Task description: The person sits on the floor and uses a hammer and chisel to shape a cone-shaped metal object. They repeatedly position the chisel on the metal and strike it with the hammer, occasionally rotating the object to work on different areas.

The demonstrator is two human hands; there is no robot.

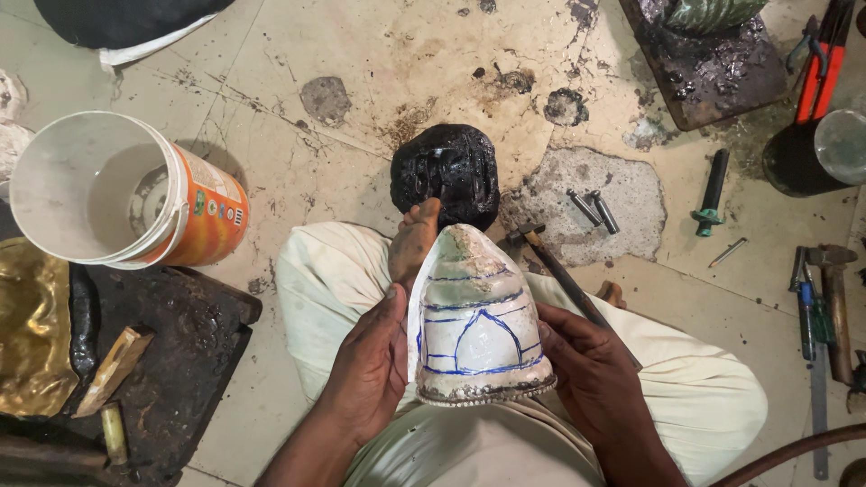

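Over the lap, both hands are cupping a white dome-shaped shell (475, 320) marked with blue drawn lines. Left hand (368, 365) is gripping its left edge, thumb along the rim; right hand (591, 370) is clasping the right side, fingers wrapped. Shell is sitting upright between them, narrow end pointing away, just beside a bare foot (413, 245). Black lump (446, 173) is lying beyond it. Hammer (550, 261) is resting near the right knee. White bucket (117, 191) is lying tipped at left.
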